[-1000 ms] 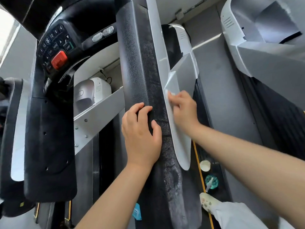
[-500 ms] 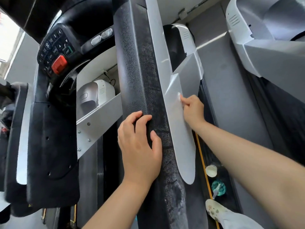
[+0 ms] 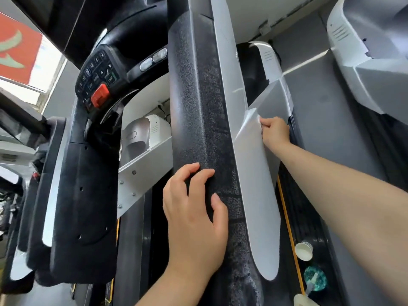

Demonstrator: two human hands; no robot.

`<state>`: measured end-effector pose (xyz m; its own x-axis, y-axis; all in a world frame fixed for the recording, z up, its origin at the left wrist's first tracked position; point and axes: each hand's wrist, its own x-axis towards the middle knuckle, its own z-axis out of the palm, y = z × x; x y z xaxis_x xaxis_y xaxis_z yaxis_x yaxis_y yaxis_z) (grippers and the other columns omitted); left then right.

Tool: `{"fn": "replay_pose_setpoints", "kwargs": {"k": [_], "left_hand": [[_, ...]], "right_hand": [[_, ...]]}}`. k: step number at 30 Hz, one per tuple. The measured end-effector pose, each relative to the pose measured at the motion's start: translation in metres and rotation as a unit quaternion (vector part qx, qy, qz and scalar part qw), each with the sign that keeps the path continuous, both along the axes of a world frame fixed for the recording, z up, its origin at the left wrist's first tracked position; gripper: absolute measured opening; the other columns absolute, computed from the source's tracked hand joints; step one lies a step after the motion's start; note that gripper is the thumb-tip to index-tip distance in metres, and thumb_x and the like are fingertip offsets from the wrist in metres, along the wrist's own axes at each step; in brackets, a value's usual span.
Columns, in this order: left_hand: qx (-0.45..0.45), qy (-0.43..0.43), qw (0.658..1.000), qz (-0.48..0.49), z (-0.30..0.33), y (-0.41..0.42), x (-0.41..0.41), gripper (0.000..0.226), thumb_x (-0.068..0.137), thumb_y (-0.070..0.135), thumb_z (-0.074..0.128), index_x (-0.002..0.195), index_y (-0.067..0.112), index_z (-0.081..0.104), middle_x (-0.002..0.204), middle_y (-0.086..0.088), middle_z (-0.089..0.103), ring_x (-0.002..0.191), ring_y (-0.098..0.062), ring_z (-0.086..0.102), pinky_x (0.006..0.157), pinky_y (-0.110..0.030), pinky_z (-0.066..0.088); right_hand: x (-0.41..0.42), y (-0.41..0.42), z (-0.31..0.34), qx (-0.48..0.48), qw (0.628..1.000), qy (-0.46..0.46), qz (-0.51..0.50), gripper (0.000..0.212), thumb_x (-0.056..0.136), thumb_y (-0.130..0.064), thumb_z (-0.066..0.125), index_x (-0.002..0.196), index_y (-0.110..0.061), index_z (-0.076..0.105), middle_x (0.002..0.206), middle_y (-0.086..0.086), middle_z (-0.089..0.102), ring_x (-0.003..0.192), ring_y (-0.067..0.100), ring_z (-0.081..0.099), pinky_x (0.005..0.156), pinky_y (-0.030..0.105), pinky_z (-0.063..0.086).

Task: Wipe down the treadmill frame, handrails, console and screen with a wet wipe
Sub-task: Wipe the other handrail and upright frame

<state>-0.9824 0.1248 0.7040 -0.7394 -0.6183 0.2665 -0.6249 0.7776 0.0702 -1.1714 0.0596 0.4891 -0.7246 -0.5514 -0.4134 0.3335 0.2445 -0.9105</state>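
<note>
On the black textured handrail [image 3: 194, 120], the left hand [image 3: 194, 219] rests with fingers loosely curved over it. At its 1 o'clock, the right hand [image 3: 274, 133] pinches a barely visible wet wipe [image 3: 260, 123] against the silver frame panel [image 3: 254, 173]. A paper cup [image 3: 304, 251] lies on the floor at 4 o'clock; the keypad console [image 3: 97, 80] sits at 10 o'clock.

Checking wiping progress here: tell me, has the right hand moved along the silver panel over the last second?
Yes. The right hand has slid off the face of the silver panel, across to its outer edge by the ridge, away from the black handrail.
</note>
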Motion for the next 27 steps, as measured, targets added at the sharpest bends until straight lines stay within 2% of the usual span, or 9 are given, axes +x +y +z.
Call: {"fn": "replay_pose_setpoints", "kwargs": {"k": [3,6,9,11,14,17,21,24,27], "left_hand": [[-0.001,0.003,1.0,-0.003,0.0,-0.001,0.0,0.034,0.083,0.024,0.041,0.116,0.021,0.049,0.124,0.001,0.041,0.114,-0.017,0.038,0.103,-0.021,0.023],[0.001,0.003,1.0,-0.003,0.001,-0.001,0.001,0.034,0.083,0.025,0.041,0.116,0.021,0.049,0.125,0.001,0.04,0.113,-0.018,0.038,0.101,-0.027,0.026],[-0.002,-0.002,1.0,-0.004,0.0,0.0,0.001,0.034,0.083,0.024,0.041,0.116,0.02,0.048,0.124,-0.001,0.041,0.113,-0.021,0.039,0.1,-0.03,0.028],[-0.005,-0.002,1.0,-0.005,0.0,-0.001,0.0,0.034,0.082,0.024,0.042,0.116,0.019,0.049,0.124,-0.003,0.042,0.112,-0.024,0.04,0.1,-0.032,0.028],[-0.009,-0.004,1.0,-0.011,0.0,-0.001,0.0,0.035,0.082,0.023,0.043,0.115,0.018,0.05,0.124,-0.004,0.043,0.112,-0.025,0.041,0.101,-0.033,0.027],[-0.006,0.001,1.0,-0.012,0.0,-0.002,-0.001,0.035,0.081,0.023,0.043,0.115,0.019,0.049,0.124,-0.003,0.042,0.112,-0.026,0.041,0.101,-0.033,0.027],[-0.004,-0.001,1.0,-0.008,0.0,-0.002,0.0,0.034,0.082,0.024,0.042,0.115,0.02,0.048,0.124,-0.002,0.04,0.113,-0.025,0.04,0.101,-0.03,0.025],[0.0,0.001,1.0,-0.005,0.001,-0.001,-0.001,0.035,0.082,0.025,0.042,0.116,0.021,0.048,0.124,0.0,0.039,0.114,-0.022,0.038,0.102,-0.026,0.023],[-0.001,-0.001,1.0,-0.004,0.001,0.0,-0.001,0.035,0.082,0.025,0.042,0.116,0.021,0.047,0.124,0.0,0.038,0.114,-0.022,0.037,0.101,-0.025,0.022]], "right_hand": [[0.001,-0.002,-0.007,0.011,1.0,0.018,-0.01,0.03,0.099,-0.014,0.045,0.124,-0.01,0.062,0.124,0.01,0.061,0.119,0.023,0.051,0.084,0.007,0.027],[0.006,0.003,0.003,-0.012,0.998,0.046,-0.039,0.031,0.099,-0.012,0.046,0.125,-0.013,0.061,0.117,0.011,0.06,0.112,0.023,0.053,0.083,0.007,0.029],[0.025,0.02,0.033,-0.087,0.988,0.117,-0.047,0.029,0.096,-0.007,0.05,0.121,-0.01,0.064,0.094,0.008,0.058,0.09,0.012,0.053,0.079,0.014,0.035],[0.051,0.046,0.055,-0.159,0.969,0.175,-0.066,0.029,0.091,-0.005,0.054,0.118,-0.008,0.064,0.082,-0.008,0.051,0.08,-0.004,0.05,0.077,0.008,0.036],[0.098,0.096,0.075,-0.227,0.947,0.215,-0.072,0.032,0.088,-0.013,0.058,0.119,-0.008,0.058,0.088,-0.018,0.05,0.087,0.001,0.056,0.089,0.007,0.038],[0.12,0.113,0.075,-0.26,0.934,0.232,-0.08,0.029,0.088,-0.016,0.057,0.115,-0.007,0.063,0.086,-0.01,0.053,0.084,-0.001,0.054,0.083,0.009,0.041],[0.084,0.073,0.033,-0.126,0.977,0.155,-0.071,0.025,0.09,-0.01,0.059,0.114,-0.007,0.066,0.08,-0.003,0.049,0.081,-0.003,0.053,0.072,0.0,0.034],[0.048,0.046,-0.005,-0.038,0.997,0.06,-0.017,0.027,0.092,-0.007,0.057,0.118,-0.009,0.065,0.088,0.001,0.053,0.096,0.024,0.059,0.068,-0.001,0.032],[0.051,0.052,0.009,-0.037,0.998,0.05,-0.008,0.027,0.093,-0.009,0.057,0.119,-0.012,0.064,0.089,-0.001,0.053,0.097,0.015,0.058,0.071,0.008,0.034]]}}
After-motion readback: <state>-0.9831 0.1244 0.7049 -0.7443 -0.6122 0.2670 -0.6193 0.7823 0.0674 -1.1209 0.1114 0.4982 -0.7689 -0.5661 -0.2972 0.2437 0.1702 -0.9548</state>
